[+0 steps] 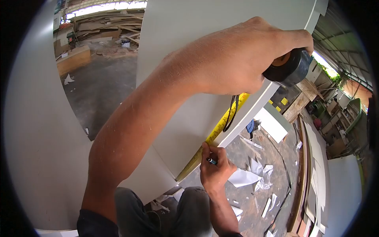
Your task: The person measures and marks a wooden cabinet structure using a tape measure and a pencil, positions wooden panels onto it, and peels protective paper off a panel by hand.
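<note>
My left hand (pixel 256 57), at the upper right with its arm crossing the view, is wrapped round a black tape measure (pixel 290 69). From it a yellow blade (pixel 216 132) runs diagonally down along the edge of a white panel (pixel 173 130). A black cord loop (pixel 228 125) hangs beside the blade. Lower down, my right hand (pixel 217 170) is closed round a dark pen (pixel 212 161), its fingertips at the blade and panel edge. The far end of the blade lies near a panel corner, just above my knees.
Paper scraps (pixel 248 175) and a dark cable (pixel 286 166) lie on the floor to the right. Long boards (pixel 306 177) stand further right. A pile of wood (pixel 106 29) is at the back left. Another pale panel (pixel 35 138) curves along the left.
</note>
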`<action>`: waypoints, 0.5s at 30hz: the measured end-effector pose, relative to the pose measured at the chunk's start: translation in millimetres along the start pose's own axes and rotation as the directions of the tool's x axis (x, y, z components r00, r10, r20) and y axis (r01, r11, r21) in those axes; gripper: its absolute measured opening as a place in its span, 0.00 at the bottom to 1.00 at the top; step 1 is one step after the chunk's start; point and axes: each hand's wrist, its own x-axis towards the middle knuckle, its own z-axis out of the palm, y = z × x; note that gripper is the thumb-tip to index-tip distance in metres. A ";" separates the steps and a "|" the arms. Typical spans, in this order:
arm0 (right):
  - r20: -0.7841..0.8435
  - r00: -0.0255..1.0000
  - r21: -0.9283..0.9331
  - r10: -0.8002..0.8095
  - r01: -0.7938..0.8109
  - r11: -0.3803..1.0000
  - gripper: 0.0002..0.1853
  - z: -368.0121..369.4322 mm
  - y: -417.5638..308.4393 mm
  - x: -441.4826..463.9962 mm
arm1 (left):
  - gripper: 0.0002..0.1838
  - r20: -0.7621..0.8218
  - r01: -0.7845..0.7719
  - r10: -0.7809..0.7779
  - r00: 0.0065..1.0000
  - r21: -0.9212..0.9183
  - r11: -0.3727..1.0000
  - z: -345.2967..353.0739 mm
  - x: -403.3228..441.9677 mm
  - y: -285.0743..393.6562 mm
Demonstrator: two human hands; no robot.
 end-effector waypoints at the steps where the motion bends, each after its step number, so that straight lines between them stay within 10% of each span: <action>1: -0.006 1.000 0.021 -0.021 0.021 1.000 0.12 0.2 4.2 -1.2 | 0.29 -0.038 -0.002 0.003 0.999 0.026 1.000 1.7 -1.7 0.2; 15: -0.009 0.976 0.018 -0.215 0.216 0.976 0.17 -12.7 16.5 12.6 | 0.30 -0.035 0.227 -0.225 0.974 0.093 0.969 -1.5 -10.4 12.2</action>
